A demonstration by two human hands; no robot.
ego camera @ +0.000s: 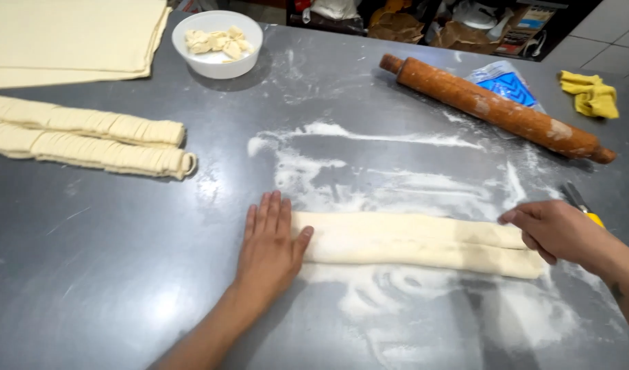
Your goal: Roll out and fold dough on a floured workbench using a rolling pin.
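Observation:
A long pale folded strip of dough [417, 243] lies across the floured patch of the steel table [109, 274]. My left hand [268, 243] rests flat, fingers together, on the dough's left end. At the right end my right hand [558, 229] touches the dough with curled fingers. Neither hand grips anything.
Two cut dough rolls [88, 140] lie at the left, stacked dough sheets [67, 38] behind them. A white bowl [218, 62] with dough scraps stands at the back. A wooden rolling pin [496, 109], a blue bag [507, 85], a yellow cloth [592, 94] and a yellow-handled knife [582, 205] sit right.

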